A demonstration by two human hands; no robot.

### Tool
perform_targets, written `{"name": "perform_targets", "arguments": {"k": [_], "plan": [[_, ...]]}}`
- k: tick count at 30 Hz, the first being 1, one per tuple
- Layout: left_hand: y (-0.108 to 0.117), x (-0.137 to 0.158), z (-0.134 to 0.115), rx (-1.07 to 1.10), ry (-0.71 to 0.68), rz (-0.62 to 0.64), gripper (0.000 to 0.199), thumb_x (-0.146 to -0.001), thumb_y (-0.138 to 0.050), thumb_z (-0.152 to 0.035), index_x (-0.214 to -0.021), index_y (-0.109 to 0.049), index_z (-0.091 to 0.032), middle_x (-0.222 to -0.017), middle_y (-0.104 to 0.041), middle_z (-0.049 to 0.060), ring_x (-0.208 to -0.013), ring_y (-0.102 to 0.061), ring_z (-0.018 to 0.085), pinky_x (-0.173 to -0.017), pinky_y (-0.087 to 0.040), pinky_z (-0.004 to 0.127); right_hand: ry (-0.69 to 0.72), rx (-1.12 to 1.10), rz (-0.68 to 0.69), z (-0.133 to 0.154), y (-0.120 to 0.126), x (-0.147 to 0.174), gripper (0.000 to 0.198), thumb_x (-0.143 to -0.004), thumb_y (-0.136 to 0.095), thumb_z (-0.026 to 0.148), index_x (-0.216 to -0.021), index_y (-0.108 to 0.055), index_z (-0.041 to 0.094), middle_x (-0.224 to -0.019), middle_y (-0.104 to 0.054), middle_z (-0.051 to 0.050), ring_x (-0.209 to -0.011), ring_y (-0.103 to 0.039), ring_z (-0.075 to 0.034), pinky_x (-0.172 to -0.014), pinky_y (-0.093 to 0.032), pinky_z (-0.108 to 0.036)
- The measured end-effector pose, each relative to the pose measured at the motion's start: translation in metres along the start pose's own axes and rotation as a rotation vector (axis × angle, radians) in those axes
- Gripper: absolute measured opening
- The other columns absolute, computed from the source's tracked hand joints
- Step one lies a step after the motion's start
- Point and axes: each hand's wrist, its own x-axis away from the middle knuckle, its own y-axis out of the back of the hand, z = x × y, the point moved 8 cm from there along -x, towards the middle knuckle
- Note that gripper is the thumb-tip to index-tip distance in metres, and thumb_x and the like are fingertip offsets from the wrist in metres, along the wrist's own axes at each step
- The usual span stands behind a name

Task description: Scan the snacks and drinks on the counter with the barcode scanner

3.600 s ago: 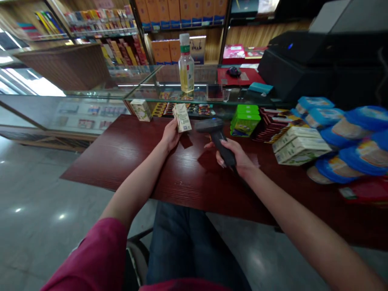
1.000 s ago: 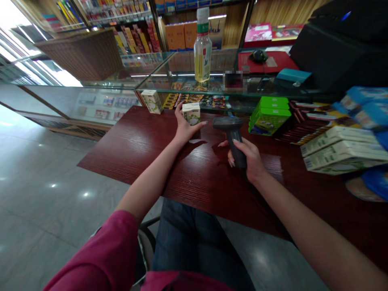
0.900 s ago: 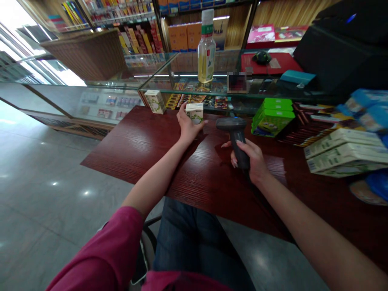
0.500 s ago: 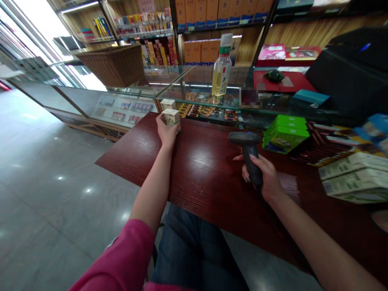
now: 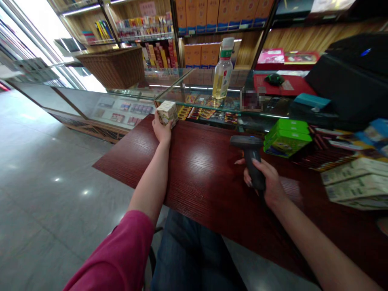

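At the far left corner of the dark red wooden desk (image 5: 194, 178), my left hand (image 5: 162, 128) is closed around a small white and green carton (image 5: 167, 111). A second carton seems to stand right against it, but their edges merge. My right hand (image 5: 268, 182) grips a black barcode scanner (image 5: 254, 169) by its handle, above the right half of the desk. The scanner's head points left, and its cable runs down along my right forearm. A green box stack (image 5: 286, 137) stands just beyond the scanner.
A bottle of yellowish liquid (image 5: 222, 74) stands on the glass counter (image 5: 188, 87) behind the desk. Larger white and green cartons (image 5: 356, 188) lie at the right beside flat dark packs (image 5: 324, 151). A wicker basket (image 5: 117, 66) sits at the back left.
My left hand has moved slightly left and away from me with its carton, which now sits against the one behind. My right hand and the scanner have hardly moved.
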Motion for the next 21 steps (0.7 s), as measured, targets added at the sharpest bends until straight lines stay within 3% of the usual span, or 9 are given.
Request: {"name": "perform_targets", "arguments": {"k": [3, 6, 8, 11, 13, 16, 19, 21], "plan": [[0.002, 0.005, -0.005, -0.043, 0.021, 0.002, 0.098, -0.079, -0.084, -0.014, -0.164, -0.037, -0.025, -0.151, -0.051, 0.017, -0.145, -0.054, 0.034, -0.129, -0.038, 0.049, 0.052, -0.016, 0.003, 0.004, -0.002, 0.0, 0.032, -0.087, -0.077, 0.049, -0.098, -0.073, 0.02, -0.1, -0.08, -0.009, -0.046, -0.053, -0.01, -0.04, -0.04, -0.027], [0.017, 0.02, -0.022, -0.102, -0.008, -0.104, 0.113, -0.074, -0.094, -0.023, -0.166, -0.029, -0.018, -0.163, -0.033, 0.022, -0.159, -0.031, 0.043, -0.135, -0.024, 0.055, 0.131, -0.014, -0.016, 0.013, -0.001, 0.006, 0.035, -0.084, -0.079, 0.053, -0.097, -0.069, 0.021, -0.1, -0.081, -0.008, -0.045, -0.054, -0.009, -0.039, -0.039, -0.026], [0.02, 0.036, -0.045, -0.114, -0.128, -0.128, 0.111, -0.077, -0.094, -0.036, -0.166, -0.029, -0.018, -0.168, -0.025, 0.019, -0.163, -0.017, 0.046, -0.136, -0.015, 0.06, 0.184, -0.04, -0.049, 0.02, 0.005, 0.013, 0.038, -0.082, -0.081, 0.053, -0.097, -0.066, 0.022, -0.099, -0.08, -0.006, -0.046, -0.053, -0.009, -0.041, -0.041, -0.025], [0.0, 0.081, -0.09, -0.044, -0.394, -0.029, 0.09, -0.084, -0.084, -0.036, -0.159, -0.036, -0.025, -0.165, -0.033, 0.016, -0.161, -0.023, 0.04, -0.137, -0.016, 0.061, 0.272, -0.081, -0.136, 0.033, 0.026, 0.033, 0.038, -0.08, -0.084, 0.049, -0.1, -0.065, 0.023, -0.102, -0.08, -0.005, -0.047, -0.053, -0.008, -0.043, -0.044, -0.025], [-0.027, 0.13, -0.125, 0.042, -0.582, 0.136, 0.072, -0.086, -0.079, -0.031, -0.15, -0.046, -0.024, -0.156, -0.042, 0.016, -0.155, -0.035, 0.037, -0.135, -0.023, 0.059, 0.326, -0.096, -0.207, 0.038, 0.046, 0.054, 0.037, -0.079, -0.085, 0.044, -0.101, -0.064, 0.024, -0.103, -0.08, -0.003, -0.048, -0.054, -0.008, -0.044, -0.045, -0.025], [-0.075, 0.234, -0.175, 0.215, -0.808, 0.502, 0.056, -0.089, -0.075, -0.026, -0.141, -0.053, -0.023, -0.142, -0.051, 0.015, -0.143, -0.049, 0.034, -0.126, -0.04, 0.054, 0.375, -0.085, -0.324, 0.042, 0.08, 0.093, 0.033, -0.08, -0.083, 0.038, -0.102, -0.063, 0.025, -0.103, -0.078, -0.001, -0.049, -0.056, -0.008, -0.046, -0.047, -0.025], [-0.115, 0.341, -0.216, 0.373, -0.894, 0.823, 0.053, -0.092, -0.073, -0.023, -0.141, -0.052, -0.023, -0.137, -0.055, 0.014, -0.132, -0.058, 0.029, -0.117, -0.05, 0.048, 0.385, -0.021, -0.427, 0.041, 0.112, 0.131, 0.032, -0.082, -0.081, 0.037, -0.105, -0.062, 0.026, -0.103, -0.076, 0.0, -0.051, -0.056, -0.008, -0.047, -0.048, -0.025], [-0.137, 0.395, -0.237, 0.458, -0.852, 0.908, 0.062, -0.088, -0.08, -0.021, -0.141, -0.049, -0.024, -0.137, -0.055, 0.013, -0.13, -0.059, 0.029, -0.115, -0.051, 0.047, 0.387, 0.014, -0.485, 0.041, 0.13, 0.152, 0.033, -0.082, -0.081, 0.037, -0.108, -0.063, 0.027, -0.102, -0.076, 0.001, -0.051, -0.055, -0.008, -0.047, -0.049, -0.025]]}}
